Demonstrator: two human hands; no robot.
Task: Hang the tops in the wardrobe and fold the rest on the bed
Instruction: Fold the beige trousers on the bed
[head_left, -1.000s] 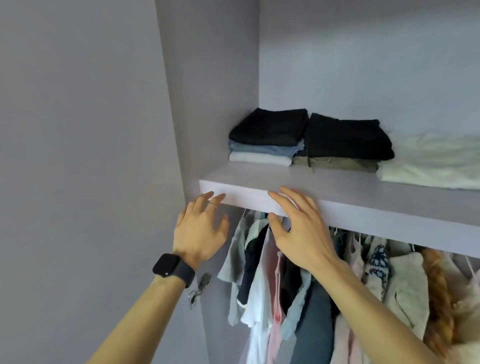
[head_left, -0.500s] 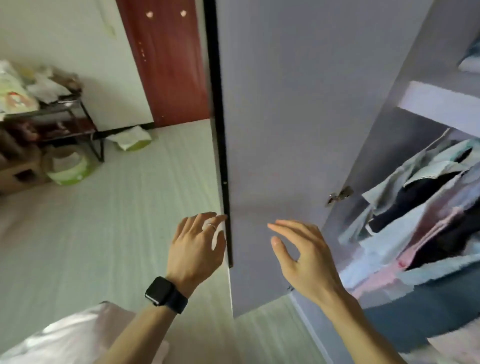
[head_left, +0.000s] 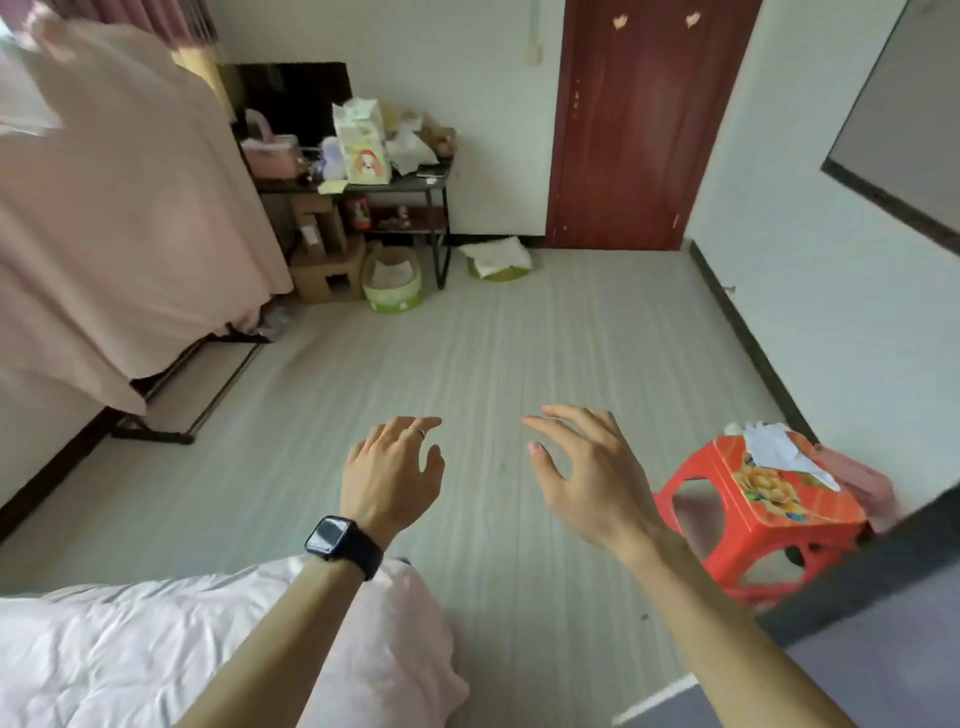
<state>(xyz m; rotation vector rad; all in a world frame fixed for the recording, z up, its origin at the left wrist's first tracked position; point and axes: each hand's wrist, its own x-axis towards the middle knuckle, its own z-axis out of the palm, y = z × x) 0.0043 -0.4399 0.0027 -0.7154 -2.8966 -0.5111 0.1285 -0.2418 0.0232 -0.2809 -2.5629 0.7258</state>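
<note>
Empty and loosely spread, the left hand (head_left: 390, 480) and right hand (head_left: 589, 483) should lift one garment squarely from the bed (head_left: 130, 649) (none seemingly in view here).

We've got the bed (head_left: 130, 649) at lower left, rumpled and pale pink, and a grey, dark-edged wardrobe panel (head_left: 883, 670) cutting in at lower right.

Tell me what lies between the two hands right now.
Nothing. In the head view the left hand and right hand hang apart, both empty, and only bare pale floor shows through the gap between them.
</note>
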